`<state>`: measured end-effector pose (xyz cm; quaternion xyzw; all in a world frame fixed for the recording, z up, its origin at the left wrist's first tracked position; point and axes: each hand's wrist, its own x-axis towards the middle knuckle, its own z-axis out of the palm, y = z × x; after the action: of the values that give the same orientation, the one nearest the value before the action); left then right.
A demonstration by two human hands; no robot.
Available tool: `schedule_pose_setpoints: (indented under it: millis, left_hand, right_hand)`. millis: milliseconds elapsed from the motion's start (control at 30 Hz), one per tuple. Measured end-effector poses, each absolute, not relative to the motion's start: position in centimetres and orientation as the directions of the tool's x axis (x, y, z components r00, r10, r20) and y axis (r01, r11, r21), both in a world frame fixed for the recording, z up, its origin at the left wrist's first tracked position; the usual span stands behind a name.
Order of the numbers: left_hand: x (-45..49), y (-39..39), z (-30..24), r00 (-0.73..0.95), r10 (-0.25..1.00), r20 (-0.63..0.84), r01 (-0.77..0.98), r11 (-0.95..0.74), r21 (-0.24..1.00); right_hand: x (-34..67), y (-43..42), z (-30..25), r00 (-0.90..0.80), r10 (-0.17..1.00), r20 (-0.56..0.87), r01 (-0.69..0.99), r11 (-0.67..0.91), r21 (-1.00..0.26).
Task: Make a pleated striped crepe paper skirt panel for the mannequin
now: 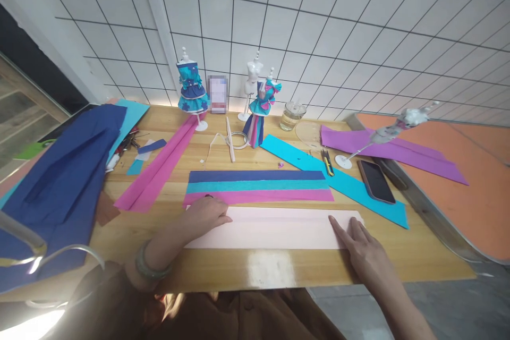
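Note:
A long pale pink, almost white paper strip (274,231) lies flat across the front of the table, with a faint lengthwise crease. On its upper left corner rests my left hand (209,212), palm down, fingers lying close together and pointing right. Over its right end is my right hand (362,244), index finger stretched out onto the paper and the other fingers slightly bent apart from it. Just beyond the strip lies a layered band (258,186) of dark blue, teal and pink strips. My left hand overlaps its lower left corner.
Small dress forms stand at the back, one in a blue ruffled dress (192,87). A turquoise strip (290,156) runs diagonally, with yellow-black snips (327,162) and a phone (376,181) on it. A glass (292,117) holds liquid. Dark blue paper (59,170) is heaped left.

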<state>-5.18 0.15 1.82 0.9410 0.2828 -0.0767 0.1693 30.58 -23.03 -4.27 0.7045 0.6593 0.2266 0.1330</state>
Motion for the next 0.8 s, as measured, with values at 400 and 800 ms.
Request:
schedule_pose_setpoints:
  millis: [400, 800]
  left_hand:
    - [-5.6, 0.3, 0.9, 0.84, 0.508, -0.191, 0.542, -0.796, 0.268]
    - [-5.8, 0.2, 0.9, 0.842, 0.513, -0.168, 0.54, -0.803, 0.253]
  right_hand:
    - [29.0, -22.5, -4.4, 0.045, 0.98, 0.191, 0.895, -0.125, 0.429]
    - [27.6, -21.7, -5.1, 0.085, 0.977, 0.193, 0.974, -0.123, 0.193]
